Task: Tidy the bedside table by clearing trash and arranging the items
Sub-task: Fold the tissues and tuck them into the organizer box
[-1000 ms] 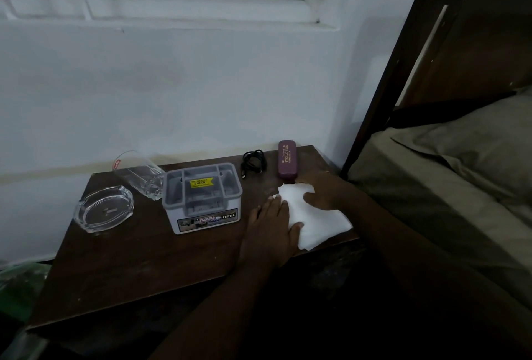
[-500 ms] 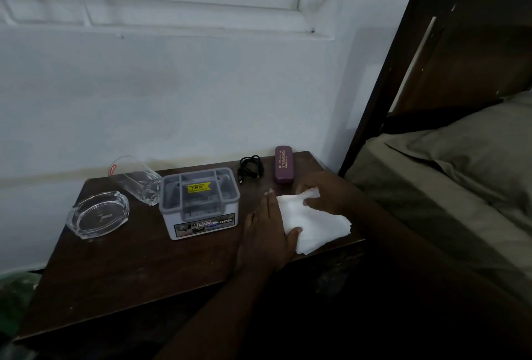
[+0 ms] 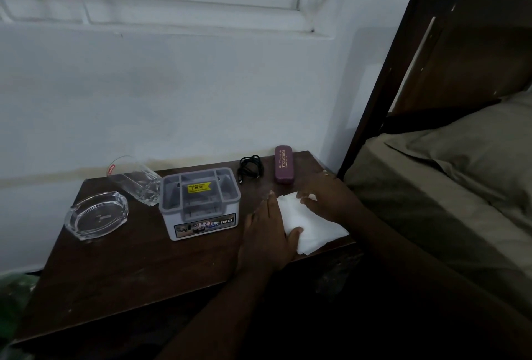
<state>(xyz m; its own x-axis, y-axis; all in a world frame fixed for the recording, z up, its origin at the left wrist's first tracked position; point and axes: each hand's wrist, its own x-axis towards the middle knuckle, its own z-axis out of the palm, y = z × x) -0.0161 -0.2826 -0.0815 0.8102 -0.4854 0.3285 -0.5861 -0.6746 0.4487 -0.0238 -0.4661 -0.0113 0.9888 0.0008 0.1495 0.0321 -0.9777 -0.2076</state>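
Glass comes first at the left of the dark wooden bedside table [image 3: 121, 267]: we see a clear oval ashtray [image 3: 96, 215] lying flat near the left edge, and just beyond it a clear tumbler [image 3: 135, 179] tipped on its side, its rim with a red sticker pointing left toward the wall. Right of the tumbler, almost touching it, stands a grey plastic organiser box [image 3: 200, 202] with open compartments, a yellow price sticker inside and a printed label on its near face. Farther right and toward the wall, a coiled black cable [image 3: 251, 167] lies just beside a maroon spectacle case [image 3: 283, 164], which sits lengthwise near the far right corner. Nearer to us, at the right front edge of the table, a white tissue [image 3: 309, 223] lies flat, one corner reaching the table's edge. Our left hand [image 3: 269, 233] rests on the tissue's left side with fingers straight and the thumb laid over the paper. Our right hand [image 3: 328, 197] presses on its far right part, fingers bent down onto it; we cannot tell whether they pinch it. The two hands are close together but not touching. At the far right stands the bed [image 3: 449, 175] with a dark headboard and an olive pillow.
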